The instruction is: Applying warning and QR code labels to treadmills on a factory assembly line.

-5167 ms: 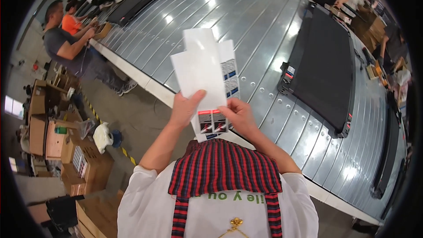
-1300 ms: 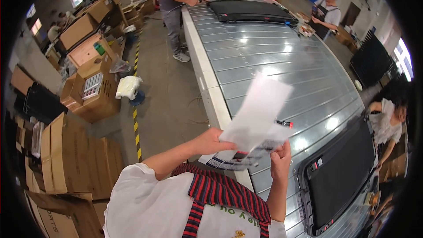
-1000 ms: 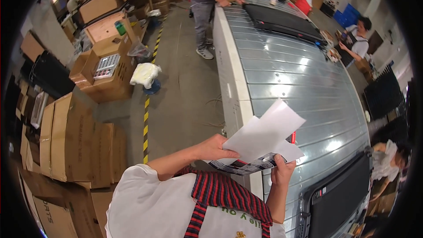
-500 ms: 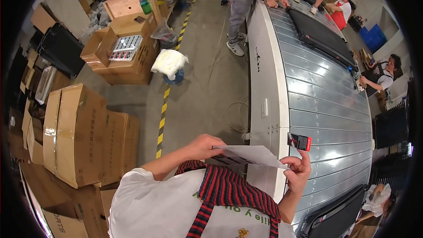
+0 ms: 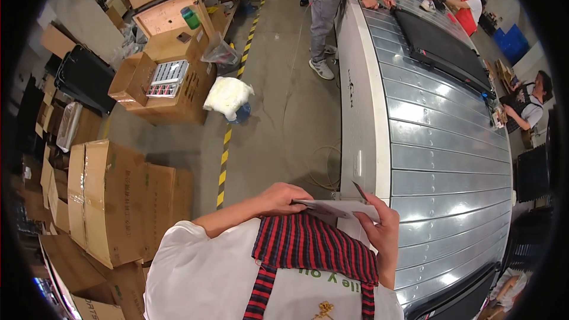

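Note:
In front of my chest, a thin white sheet [image 5: 335, 207] spans between both hands, seen nearly edge-on. My left hand [image 5: 281, 197] is closed on its left end, near a dark edge of the sheet. At the right end, my right hand [image 5: 382, 228] pinches the sheet between thumb and fingers. A small dark label [image 5: 359, 190] sticks up by my right fingertips, its face turned away. How it is held there is partly hidden.
A slatted metal conveyor [image 5: 441, 172] runs along my right, carrying a black panel [image 5: 441, 44] farther off. People work around it, one standing at its far left side [image 5: 325, 9]. Large cardboard boxes [image 5: 118, 201] stand left, beyond a black-and-yellow floor stripe [image 5: 224, 169].
My right hand has moved left toward the sheet, and the label has turned from face-up to edge-on. The sheet now looks narrower, and the black panel near me on the conveyor has shifted lower in view.

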The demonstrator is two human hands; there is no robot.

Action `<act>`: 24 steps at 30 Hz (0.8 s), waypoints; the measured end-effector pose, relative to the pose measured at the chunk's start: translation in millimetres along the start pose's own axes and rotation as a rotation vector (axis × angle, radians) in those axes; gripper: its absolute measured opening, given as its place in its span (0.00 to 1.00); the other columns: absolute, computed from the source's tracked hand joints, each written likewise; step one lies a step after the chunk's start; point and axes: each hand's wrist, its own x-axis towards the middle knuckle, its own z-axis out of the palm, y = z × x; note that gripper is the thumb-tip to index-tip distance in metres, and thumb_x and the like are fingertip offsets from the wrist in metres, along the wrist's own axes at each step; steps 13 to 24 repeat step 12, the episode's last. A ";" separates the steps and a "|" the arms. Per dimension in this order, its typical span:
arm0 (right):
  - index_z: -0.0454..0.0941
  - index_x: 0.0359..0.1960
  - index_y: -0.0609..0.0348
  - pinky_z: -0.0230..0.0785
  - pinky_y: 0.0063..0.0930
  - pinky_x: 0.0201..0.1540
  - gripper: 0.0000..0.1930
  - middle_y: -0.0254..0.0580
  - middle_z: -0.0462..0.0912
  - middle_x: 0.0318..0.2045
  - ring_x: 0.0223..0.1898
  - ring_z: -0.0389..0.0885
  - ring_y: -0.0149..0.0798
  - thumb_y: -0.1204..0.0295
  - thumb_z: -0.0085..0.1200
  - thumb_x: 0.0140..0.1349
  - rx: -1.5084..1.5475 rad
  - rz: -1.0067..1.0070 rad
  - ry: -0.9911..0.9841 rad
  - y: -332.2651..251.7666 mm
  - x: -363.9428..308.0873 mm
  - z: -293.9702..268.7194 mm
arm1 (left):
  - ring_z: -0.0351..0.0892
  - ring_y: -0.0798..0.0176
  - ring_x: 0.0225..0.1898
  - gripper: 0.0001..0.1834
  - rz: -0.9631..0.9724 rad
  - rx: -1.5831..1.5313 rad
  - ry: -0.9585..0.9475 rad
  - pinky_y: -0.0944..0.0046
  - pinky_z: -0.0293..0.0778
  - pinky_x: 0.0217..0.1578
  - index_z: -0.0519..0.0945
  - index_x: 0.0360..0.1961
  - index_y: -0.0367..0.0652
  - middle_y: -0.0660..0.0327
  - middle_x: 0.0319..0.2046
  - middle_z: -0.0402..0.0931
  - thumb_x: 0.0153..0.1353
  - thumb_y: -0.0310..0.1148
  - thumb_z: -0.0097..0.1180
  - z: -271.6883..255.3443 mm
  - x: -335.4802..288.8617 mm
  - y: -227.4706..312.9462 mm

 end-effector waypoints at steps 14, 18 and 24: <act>0.71 0.46 0.53 0.69 0.27 0.32 0.27 0.39 0.81 0.27 0.27 0.78 0.38 0.82 0.61 0.39 -0.007 -0.031 -0.136 43.5 77.0 -9.6 | 0.76 0.58 0.33 0.09 0.023 0.107 -0.038 0.64 0.72 0.33 0.77 0.37 0.44 0.60 0.30 0.77 0.56 0.33 0.51 -30.0 61.7 -31.2; 0.71 0.46 0.53 0.69 0.27 0.32 0.27 0.39 0.81 0.27 0.27 0.78 0.38 0.82 0.61 0.39 -0.007 -0.031 -0.136 43.5 77.0 -9.6 | 0.76 0.58 0.33 0.09 0.023 0.107 -0.038 0.64 0.72 0.33 0.77 0.37 0.44 0.60 0.30 0.77 0.56 0.33 0.51 -30.0 61.7 -31.2; 0.71 0.46 0.53 0.69 0.27 0.32 0.27 0.39 0.81 0.27 0.27 0.78 0.38 0.82 0.61 0.39 -0.007 -0.031 -0.136 43.5 77.0 -9.6 | 0.76 0.58 0.33 0.09 0.023 0.107 -0.038 0.64 0.72 0.33 0.77 0.37 0.44 0.60 0.30 0.77 0.56 0.33 0.51 -30.0 61.7 -31.2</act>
